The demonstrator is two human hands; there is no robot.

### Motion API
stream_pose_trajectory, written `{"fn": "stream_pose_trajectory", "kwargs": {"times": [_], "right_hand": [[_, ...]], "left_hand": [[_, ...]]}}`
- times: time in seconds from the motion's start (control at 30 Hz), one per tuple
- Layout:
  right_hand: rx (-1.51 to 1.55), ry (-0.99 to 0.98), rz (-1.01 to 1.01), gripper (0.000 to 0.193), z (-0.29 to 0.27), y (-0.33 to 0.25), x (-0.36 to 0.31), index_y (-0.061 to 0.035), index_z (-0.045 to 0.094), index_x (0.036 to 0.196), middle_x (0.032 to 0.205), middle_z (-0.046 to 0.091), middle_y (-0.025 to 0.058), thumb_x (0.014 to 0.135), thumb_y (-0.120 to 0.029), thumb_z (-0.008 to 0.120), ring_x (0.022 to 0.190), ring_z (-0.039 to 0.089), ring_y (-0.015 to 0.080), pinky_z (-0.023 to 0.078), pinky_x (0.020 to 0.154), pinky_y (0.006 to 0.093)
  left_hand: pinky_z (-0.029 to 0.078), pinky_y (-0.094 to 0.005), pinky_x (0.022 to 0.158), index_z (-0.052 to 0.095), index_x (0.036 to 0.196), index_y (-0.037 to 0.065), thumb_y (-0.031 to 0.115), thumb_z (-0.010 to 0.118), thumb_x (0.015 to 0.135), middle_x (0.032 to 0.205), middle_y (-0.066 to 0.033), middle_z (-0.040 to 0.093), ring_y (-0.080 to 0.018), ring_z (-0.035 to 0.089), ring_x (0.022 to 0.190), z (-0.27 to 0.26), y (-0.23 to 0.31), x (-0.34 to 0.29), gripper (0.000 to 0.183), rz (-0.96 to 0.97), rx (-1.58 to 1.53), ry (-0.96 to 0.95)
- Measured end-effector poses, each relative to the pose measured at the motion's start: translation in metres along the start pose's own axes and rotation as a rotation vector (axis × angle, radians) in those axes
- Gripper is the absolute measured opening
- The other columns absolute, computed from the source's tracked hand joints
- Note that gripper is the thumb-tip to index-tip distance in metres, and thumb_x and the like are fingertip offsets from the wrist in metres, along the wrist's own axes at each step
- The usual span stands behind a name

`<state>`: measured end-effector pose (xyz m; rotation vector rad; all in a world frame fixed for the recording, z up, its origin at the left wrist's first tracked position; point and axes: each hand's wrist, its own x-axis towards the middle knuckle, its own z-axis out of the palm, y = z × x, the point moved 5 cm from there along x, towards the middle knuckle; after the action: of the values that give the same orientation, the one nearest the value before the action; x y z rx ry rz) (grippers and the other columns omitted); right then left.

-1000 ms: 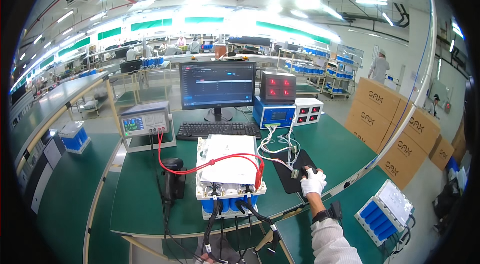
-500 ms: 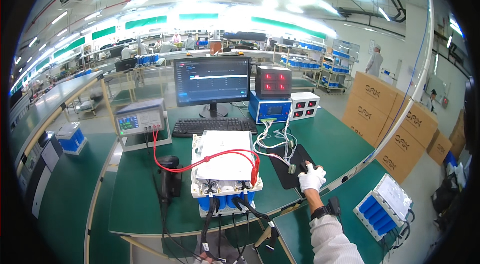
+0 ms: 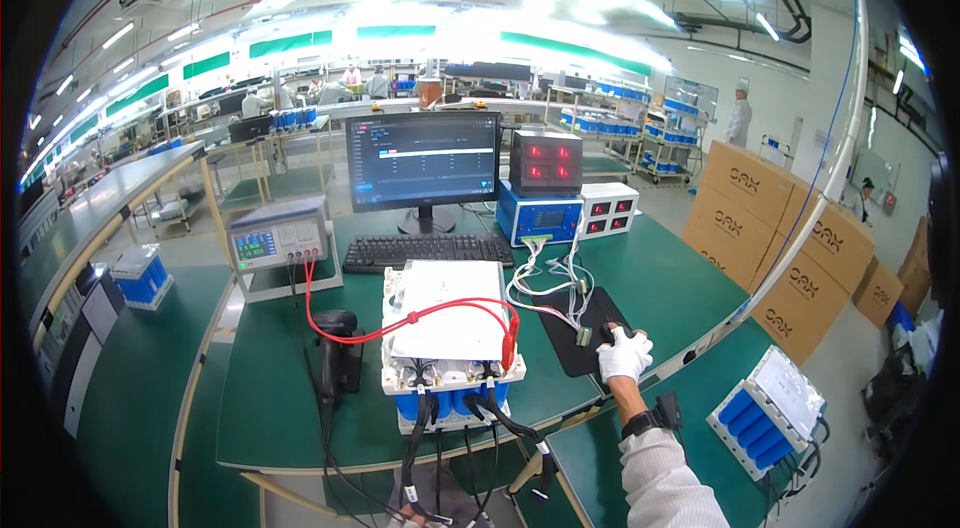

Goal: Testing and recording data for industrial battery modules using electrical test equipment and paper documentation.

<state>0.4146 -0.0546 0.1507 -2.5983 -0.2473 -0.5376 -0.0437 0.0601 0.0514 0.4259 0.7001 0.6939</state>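
Observation:
My right hand, in a white glove with bare fingertips, rests over a dark computer mouse on a black mouse pad. Its fingers curl round the mouse and hide most of it. In front of me stands a blue-celled battery pack with a white sheet on top. Red clip leads cross the sheet, and black cables hang from the pack's near side. At the lower edge, beside those cables, a sliver of what looks like my left hand shows; its fingers cannot be made out.
Behind the pack are a keyboard and a monitor. A bench instrument and a barcode scanner stand left. White wire connectors lie on the pad. Another battery pack sits right, near cardboard boxes.
My right hand stays on the mouse with hardly any shift. A distant person beyond the boxes has moved a little to the left.

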Motion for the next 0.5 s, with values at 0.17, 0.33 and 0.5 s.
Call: {"fn": "stream_pose_trajectory", "kwargs": {"times": [0.17,0.33,0.5], "right_hand": [[0.003,-0.012,0.002,0.047,-0.003,-0.003,-0.001,-0.0301,0.065,0.115,0.127,0.045,0.0181,0.068,-0.026,0.068,0.114,0.044,0.0360,0.039,0.090,0.0468],[0.018,-0.015,0.023,0.051,-0.005,-0.004,-0.002,-0.0303,0.062,0.119,0.126,0.046,0.0168,0.068,-0.026,0.069,0.114,0.044,0.0351,0.039,0.090,0.0467],[0.007,-0.005,-0.008,0.053,-0.002,-0.006,-0.002,-0.0279,0.061,0.121,0.124,0.047,0.0173,0.069,-0.026,0.067,0.113,0.046,0.0347,0.040,0.090,0.0467]], "left_hand": [[0.050,-0.0357,0.067,0.052,0.094,0.005,0.002,0.055,0.088,0.086,-0.0105,0.057,-0.0197,0.055,0.073,-0.007,-0.005,0.003,0.008,0.012,-0.026,-0.011],[0.051,-0.0358,0.067,0.052,0.095,0.006,0.002,0.054,0.089,0.083,-0.0105,0.057,-0.0198,0.055,0.071,-0.012,-0.009,0.007,0.008,0.008,-0.002,-0.004],[0.051,-0.0355,0.066,0.051,0.096,0.006,0.002,0.054,0.089,0.084,-0.0126,0.057,-0.0207,0.056,0.070,-0.010,-0.006,0.005,0.009,0.026,0.007,-0.008]]}}
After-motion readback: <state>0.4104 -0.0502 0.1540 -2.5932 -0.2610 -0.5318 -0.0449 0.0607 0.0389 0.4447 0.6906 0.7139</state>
